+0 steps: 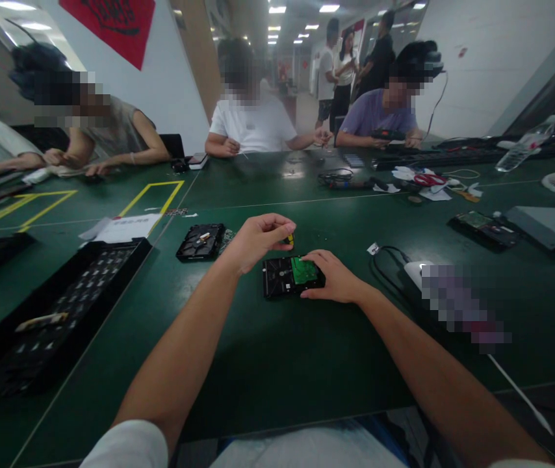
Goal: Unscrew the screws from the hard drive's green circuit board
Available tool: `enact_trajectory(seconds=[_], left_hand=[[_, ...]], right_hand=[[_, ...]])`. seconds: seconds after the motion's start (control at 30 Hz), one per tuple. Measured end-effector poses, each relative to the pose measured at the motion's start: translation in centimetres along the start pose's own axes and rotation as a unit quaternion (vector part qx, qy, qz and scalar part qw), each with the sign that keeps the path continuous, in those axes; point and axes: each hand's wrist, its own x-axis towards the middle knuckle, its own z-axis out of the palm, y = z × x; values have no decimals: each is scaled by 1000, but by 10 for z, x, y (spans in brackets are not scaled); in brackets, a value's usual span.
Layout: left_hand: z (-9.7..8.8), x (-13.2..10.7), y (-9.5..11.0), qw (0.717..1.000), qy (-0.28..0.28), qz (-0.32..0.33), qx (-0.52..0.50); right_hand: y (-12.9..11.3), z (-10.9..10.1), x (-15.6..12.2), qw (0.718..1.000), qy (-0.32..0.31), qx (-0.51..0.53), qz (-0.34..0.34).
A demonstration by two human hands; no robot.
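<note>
One hard drive (277, 279) on the table (258, 370), green board (304, 270) on, work apparently unfinished; right hand (335, 276) gripping its three-o'clock end, left hand (260, 239) pinching a small yellow item (290, 239) at twelve; second drive (199, 242), ten o'clock, untouched.

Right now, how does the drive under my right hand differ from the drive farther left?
The right drive shows a green board on its upper face; the left drive shows none. Your right hand grips the right drive, while no hand is on the left drive. Both have black casings and appear to rest on the green table.
</note>
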Motion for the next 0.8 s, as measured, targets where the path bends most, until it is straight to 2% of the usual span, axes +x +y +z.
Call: enact_trajectory(seconds=[0.47, 0.7, 0.8], left_hand=[[13, 1, 0, 996, 2, -18, -86], [16, 0, -3, 998, 11, 14, 56], [18, -2, -1, 999, -7, 5, 31]], right_hand=[[1, 1, 0, 1000, 4, -1, 0], [0, 1, 0, 1000, 9, 0, -5], [1, 2, 0, 1000, 13, -1, -6]])
